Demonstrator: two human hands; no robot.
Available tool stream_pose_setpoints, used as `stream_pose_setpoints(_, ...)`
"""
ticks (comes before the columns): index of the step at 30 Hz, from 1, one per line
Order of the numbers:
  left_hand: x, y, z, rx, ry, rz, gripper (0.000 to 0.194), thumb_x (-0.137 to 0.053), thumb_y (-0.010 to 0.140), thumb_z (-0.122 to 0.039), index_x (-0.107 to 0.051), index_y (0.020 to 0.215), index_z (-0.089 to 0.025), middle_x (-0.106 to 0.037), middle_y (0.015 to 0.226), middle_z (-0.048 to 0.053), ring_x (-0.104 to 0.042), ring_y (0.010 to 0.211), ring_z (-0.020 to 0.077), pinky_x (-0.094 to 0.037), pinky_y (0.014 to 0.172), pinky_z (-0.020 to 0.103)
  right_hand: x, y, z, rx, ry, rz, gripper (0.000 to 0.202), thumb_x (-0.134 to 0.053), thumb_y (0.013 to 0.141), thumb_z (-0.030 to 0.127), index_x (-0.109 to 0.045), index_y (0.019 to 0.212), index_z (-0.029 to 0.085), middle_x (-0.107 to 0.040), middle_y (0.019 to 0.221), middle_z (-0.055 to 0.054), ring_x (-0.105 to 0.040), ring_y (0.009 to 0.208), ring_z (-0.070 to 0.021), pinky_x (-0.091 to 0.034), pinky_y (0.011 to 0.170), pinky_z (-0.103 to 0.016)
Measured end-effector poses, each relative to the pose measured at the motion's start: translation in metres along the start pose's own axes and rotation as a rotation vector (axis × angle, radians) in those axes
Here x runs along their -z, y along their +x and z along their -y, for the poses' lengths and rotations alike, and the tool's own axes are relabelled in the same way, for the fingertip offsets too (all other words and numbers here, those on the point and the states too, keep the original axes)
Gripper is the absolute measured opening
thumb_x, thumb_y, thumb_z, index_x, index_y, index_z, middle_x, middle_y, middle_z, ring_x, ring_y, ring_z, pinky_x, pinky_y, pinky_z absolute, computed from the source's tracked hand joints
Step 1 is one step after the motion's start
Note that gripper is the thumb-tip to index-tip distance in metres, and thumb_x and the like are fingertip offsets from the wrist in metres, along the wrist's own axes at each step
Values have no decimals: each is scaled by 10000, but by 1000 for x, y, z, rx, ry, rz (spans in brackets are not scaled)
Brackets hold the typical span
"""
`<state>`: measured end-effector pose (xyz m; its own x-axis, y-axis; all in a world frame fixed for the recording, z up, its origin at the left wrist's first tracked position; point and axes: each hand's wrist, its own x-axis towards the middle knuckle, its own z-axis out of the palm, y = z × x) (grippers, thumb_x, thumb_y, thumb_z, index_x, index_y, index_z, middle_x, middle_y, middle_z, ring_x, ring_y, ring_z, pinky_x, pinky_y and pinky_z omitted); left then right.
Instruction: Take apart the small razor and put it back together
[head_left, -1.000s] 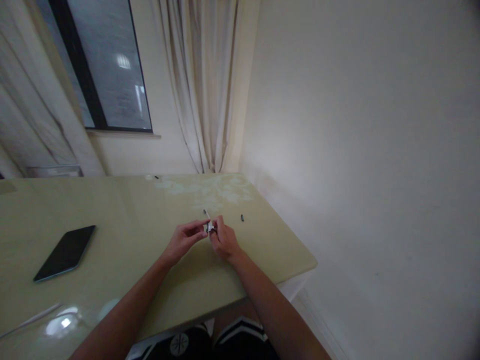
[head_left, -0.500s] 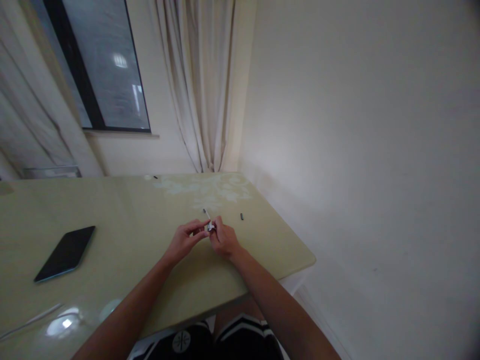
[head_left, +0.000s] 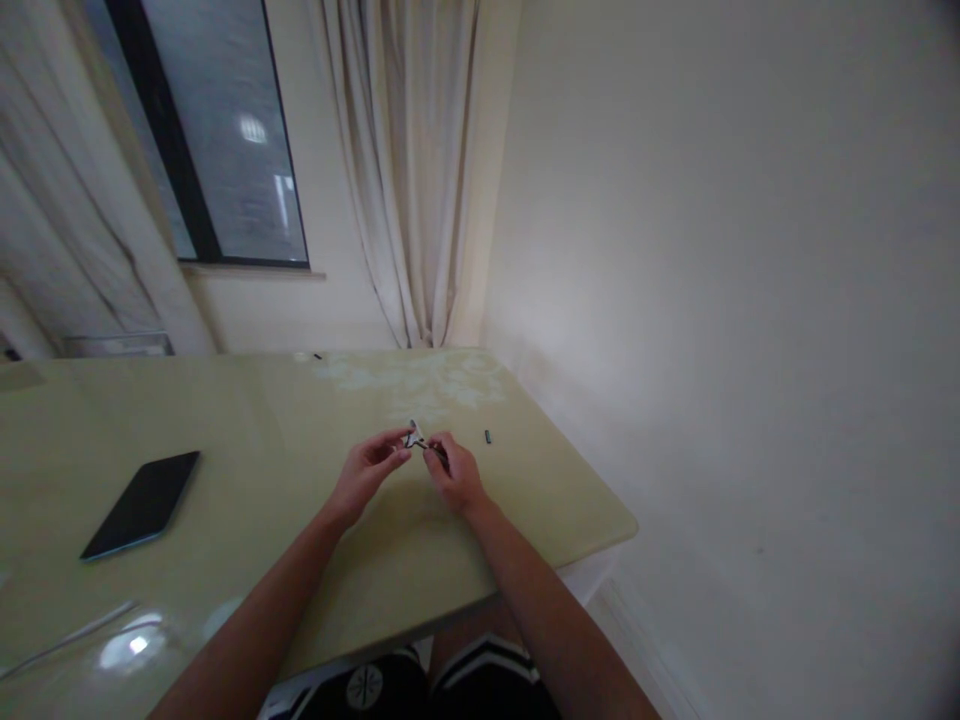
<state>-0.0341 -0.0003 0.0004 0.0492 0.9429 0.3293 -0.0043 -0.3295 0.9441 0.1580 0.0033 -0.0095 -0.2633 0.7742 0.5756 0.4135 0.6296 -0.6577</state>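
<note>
Both hands are raised over the near middle of the pale green table (head_left: 255, 420). A small white and dark object (head_left: 414, 437), too small to name, is pinched between the thumb and fingers of my left hand (head_left: 367, 474). My right hand (head_left: 457, 474) is closed around a thin dark piece (head_left: 437, 453) whose left end meets the white and dark object. A small dark rectangular piece (head_left: 487, 437) lies on the table to the right of my right hand.
A black tablet-like slab (head_left: 142, 505) lies at the left. A white cable (head_left: 71, 638) runs along the near left. Near the back edge lies a tiny dark item (head_left: 317, 356). A wall (head_left: 712, 300) bounds the table's right side.
My hands have moved slightly apart, and the thin dark piece now shows between them. The white and dark object is tilted differently. The view has shifted a little.
</note>
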Motion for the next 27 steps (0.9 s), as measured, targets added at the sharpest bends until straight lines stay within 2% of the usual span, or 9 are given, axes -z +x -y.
stream_pose_setpoints(3, 4, 0, 1, 47, 2, -5, 577, -871, 692, -497, -789, 1183, -205, -778, 996, 73, -677, 908, 228, -549, 853, 356, 2, 1, 0, 94, 16, 4, 261, -470, 1036, 370, -661, 1125, 218, -727, 1043, -65, -668, 936, -201, -486, 864, -287)
stream_pose_setpoints(5, 5, -1, 1, 64, 10, -8, 586, -883, 668, -490, -795, 1168, -197, -783, 994, 72, -679, 912, 234, -547, 876, 373, 3, 2, -1, 126, 12, 20, 280, -462, 1044, 361, -677, 1155, 220, -733, 1103, -80, -672, 1005, -212, -489, 909, -300)
stream_pose_setpoints(11, 6, 0, 0, 83, 17, 17, 572, -890, 653, -496, -797, 1121, -180, -779, 952, 72, -680, 863, 225, -547, 839, 365, 0, 2, -3, 105, 5, 48, 286, -470, 1045, 357, -689, 1167, 220, -739, 1107, -79, -675, 1010, -214, -494, 913, -302)
stream_pose_setpoints(16, 3, 0, -3, 38, -12, -12, 504, -856, 709, -534, -780, 1067, -187, -759, 976, 77, -672, 877, 208, -538, 814, 327, -7, 2, 0, 12, 52, 10, 266, -471, 1048, 357, -681, 1126, 215, -739, 1031, -66, -675, 922, -208, -485, 839, -288)
stream_pose_setpoints(19, 5, 1, -4, 14, 21, -32, 492, -817, 755, -553, -775, 1072, -180, -731, 912, 64, -645, 807, 181, -524, 747, 294, -8, 3, 0, -14, 61, -20, 270, -467, 1051, 370, -672, 1130, 212, -737, 1014, -62, -669, 901, -206, -471, 819, -284)
stream_pose_setpoints(22, 7, 1, -4, -63, 116, -51, 520, -783, 799, -533, -739, 1197, -203, -678, 888, 26, -553, 650, 114, -465, 604, 238, -5, 4, -3, -33, 65, -32, 290, -451, 1054, 378, -675, 1105, 201, -731, 970, -61, -659, 863, -202, -461, 793, -280)
stream_pose_setpoints(24, 8, 1, -2, -164, 219, -66, 531, -815, 780, -481, -720, 1240, -235, -655, 916, 7, -476, 581, 80, -433, 555, 222, -4, 5, -6, -43, 69, -19, 299, -449, 1052, 383, -685, 1077, 200, -725, 934, -57, -651, 837, -198, -456, 774, -275)
stream_pose_setpoints(27, 6, 2, 2, -342, 355, -121, 390, -825, 788, -421, -766, 1133, -247, -638, 956, 7, -445, 570, 68, -453, 577, 229, -4, 4, -7, -58, 78, 17, 321, -438, 1056, 396, -696, 1062, 205, -693, 830, -39, -623, 756, -187, -437, 710, -263)
